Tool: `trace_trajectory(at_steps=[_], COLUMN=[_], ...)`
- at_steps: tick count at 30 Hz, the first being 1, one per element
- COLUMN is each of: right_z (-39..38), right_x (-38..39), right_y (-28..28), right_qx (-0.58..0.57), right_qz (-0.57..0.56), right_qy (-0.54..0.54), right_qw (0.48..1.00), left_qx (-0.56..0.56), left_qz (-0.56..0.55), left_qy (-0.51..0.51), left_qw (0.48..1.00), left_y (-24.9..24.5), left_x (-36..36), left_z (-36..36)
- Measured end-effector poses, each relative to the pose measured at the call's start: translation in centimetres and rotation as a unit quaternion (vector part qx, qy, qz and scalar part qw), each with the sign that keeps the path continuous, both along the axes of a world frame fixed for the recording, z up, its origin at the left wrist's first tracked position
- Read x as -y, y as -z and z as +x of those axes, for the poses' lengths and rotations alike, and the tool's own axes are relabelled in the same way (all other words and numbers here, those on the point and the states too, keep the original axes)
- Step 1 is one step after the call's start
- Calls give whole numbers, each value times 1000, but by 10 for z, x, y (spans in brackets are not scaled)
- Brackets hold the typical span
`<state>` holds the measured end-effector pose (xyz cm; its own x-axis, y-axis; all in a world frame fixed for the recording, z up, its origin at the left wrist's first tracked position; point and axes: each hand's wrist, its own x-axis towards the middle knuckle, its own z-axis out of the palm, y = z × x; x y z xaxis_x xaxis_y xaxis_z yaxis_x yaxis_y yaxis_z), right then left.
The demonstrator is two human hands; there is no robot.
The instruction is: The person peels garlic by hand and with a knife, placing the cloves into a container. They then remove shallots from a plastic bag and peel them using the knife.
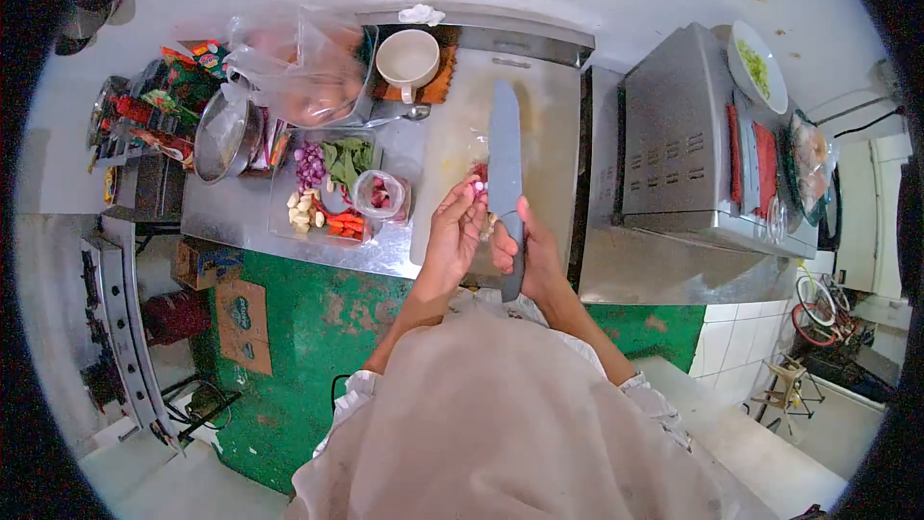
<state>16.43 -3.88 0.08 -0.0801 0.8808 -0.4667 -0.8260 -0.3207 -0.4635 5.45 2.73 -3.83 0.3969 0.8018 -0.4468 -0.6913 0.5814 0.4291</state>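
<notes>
In my right hand (pixel 535 248) is a large grey knife (pixel 504 149), its handle gripped and its broad blade pointing away from me over the white cutting board (pixel 445 149). My left hand (pixel 456 229) is closed beside the blade, pinching a small shallot (pixel 478 188) in its fingertips. Reddish peel lies on the board just past those fingers, partly hidden by them. Left of the board, a clear container (pixel 383 197) holds reddish pieces. It stands by a tray with purple shallots (pixel 310 166), green leaves (pixel 346 160), garlic cloves (pixel 303 212) and red chillies (pixel 345 224).
A cream mug (pixel 407 60) and a spoon (pixel 414 113) are behind the tray. Farther left are a metal bowl (pixel 229 140) and a plastic bag of eggs (pixel 313 87). To the right, a metal appliance (pixel 674 135) carries a white bowl (pixel 757 67) of chopped greens.
</notes>
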Motion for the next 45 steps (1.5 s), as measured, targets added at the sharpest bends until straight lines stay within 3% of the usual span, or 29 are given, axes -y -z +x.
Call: trace_trajectory(at_steps=[2, 4, 6, 9, 18, 21, 27, 30, 33, 35, 38, 45], right_z=[0, 1, 0, -1, 6, 11, 7, 3, -3, -5, -13, -14], right_x=[2, 0, 1, 0, -3, -6, -5, -3, -1, -1, -1, -8], right_y=[3, -1, -1, -3, 19, 31, 33, 27, 17, 18, 4, 9], right_qx=[132, 164, 196, 215, 173, 224, 288, 288, 386, 374, 429, 436], right_qz=[-13, 1, 13, 22, -34, -55, -93, -71, -26, 78, 106, 104], right_qy=[2, 0, -1, -12, 23, 10, -51, -56, -34, 1, -27, -50], right_qw=[991, 986, 981, 976, 984, 973, 952, 953, 921, 924, 897, 892], left_qx=[-3, -6, -188, -225, -19, 29, 24, 30, 16, -1, -28, -68], left_qz=[22, 43, 141, 155, 72, 68, 65, 66, 57, 62, 76, 76], left_qy=[14, 28, 59, 69, 14, 21, 14, 20, 18, 22, 31, 24], left_qw=[1000, 999, 970, 959, 997, 997, 997, 997, 998, 998, 996, 995], left_y=[-8, -12, -12, -8, -7, -3, -3, -9, -6, -8, -5, -4], left_x=[-3, -5, -5, -10, -13, -14, -14, -13, -13, -12, -10, -9], left_z=[-3, -3, -3, -7, -18, -20, -19, -19, -20, -18, -16, -14])
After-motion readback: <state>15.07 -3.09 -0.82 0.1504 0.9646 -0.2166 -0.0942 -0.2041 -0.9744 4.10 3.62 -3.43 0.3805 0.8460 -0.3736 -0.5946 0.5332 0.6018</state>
